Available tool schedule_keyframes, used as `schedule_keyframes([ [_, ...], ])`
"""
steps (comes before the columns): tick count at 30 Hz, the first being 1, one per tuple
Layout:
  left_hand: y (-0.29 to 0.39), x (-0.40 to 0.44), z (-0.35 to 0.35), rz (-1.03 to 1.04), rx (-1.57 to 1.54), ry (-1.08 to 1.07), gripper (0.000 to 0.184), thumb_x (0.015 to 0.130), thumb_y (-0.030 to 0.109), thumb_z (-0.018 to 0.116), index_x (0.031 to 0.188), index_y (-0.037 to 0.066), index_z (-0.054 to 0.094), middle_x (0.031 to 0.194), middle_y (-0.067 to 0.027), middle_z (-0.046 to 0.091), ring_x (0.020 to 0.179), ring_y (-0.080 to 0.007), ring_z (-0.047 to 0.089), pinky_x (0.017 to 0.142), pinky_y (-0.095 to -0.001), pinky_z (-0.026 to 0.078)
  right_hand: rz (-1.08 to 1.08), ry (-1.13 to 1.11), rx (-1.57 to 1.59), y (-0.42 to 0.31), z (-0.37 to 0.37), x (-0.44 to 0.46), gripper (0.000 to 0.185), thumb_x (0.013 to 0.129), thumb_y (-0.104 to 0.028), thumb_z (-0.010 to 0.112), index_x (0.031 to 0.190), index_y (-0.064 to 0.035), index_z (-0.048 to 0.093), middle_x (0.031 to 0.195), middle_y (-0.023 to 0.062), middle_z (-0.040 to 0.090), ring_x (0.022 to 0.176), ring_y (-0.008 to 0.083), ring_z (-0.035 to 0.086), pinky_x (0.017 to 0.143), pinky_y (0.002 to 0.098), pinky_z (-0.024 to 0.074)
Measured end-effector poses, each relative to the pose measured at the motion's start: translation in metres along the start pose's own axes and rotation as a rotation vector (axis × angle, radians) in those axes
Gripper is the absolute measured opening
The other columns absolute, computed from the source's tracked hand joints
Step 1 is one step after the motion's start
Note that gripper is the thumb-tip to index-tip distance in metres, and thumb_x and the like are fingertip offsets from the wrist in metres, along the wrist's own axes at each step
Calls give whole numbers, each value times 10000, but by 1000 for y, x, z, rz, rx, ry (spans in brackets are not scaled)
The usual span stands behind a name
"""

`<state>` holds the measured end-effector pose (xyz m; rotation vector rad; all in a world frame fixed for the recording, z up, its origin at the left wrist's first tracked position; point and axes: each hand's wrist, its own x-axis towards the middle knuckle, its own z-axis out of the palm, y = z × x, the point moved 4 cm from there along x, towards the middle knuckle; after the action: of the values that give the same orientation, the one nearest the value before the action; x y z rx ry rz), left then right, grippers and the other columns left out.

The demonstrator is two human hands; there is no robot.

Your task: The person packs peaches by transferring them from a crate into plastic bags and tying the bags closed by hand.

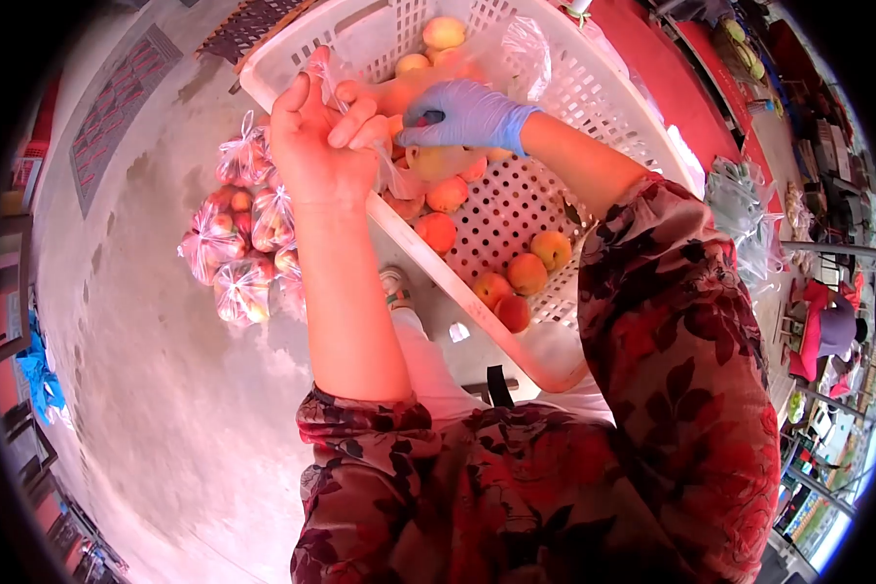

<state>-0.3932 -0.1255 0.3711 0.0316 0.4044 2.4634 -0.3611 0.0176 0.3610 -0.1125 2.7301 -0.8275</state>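
My bare left hand [326,131] is over the left rim of the white crate [428,263], palm up, its curled fingers on the edge of a clear plastic bag [399,175]. Inside the crate, my right hand [467,117] wears a blue glove. Its fingers are curled at the bag, beside peaches; whether a peach is within them is hidden. Several peaches [448,194] lie around and under the bag, and a few more [528,273] sit at the crate's near end. Another clear bag [527,54] lies toward the far side.
Tied bags of fruit [215,238] stand on the concrete floor left of the crate. Clear plastic bags [740,219] hang beyond its right side. A grey mat [122,112] lies at the upper left. Another person [837,326] is far off at the right.
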Motion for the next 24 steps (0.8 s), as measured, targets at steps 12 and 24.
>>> schedule_keyframes([
  [12, -24, -1, 4, -165, 393, 45, 313, 849, 176, 499, 1123, 30, 461, 751, -27, 447, 457, -54, 298, 424, -197, 245, 278, -830, -515, 76, 126, -125, 591, 631, -571, 631, 961, -81, 640, 904, 114, 628, 817, 221, 602, 703, 297, 474],
  [24, 1, -11, 0, -135, 118, 13, 326, 848, 217, 497, 1127, 49, 493, 740, -28, 436, 446, -61, 303, 425, -201, 255, 245, -773, 749, 55, 42, -108, 635, 721, -316, 663, 1227, -14, 428, 1135, 141, 523, 983, 230, 546, 747, 389, 533],
])
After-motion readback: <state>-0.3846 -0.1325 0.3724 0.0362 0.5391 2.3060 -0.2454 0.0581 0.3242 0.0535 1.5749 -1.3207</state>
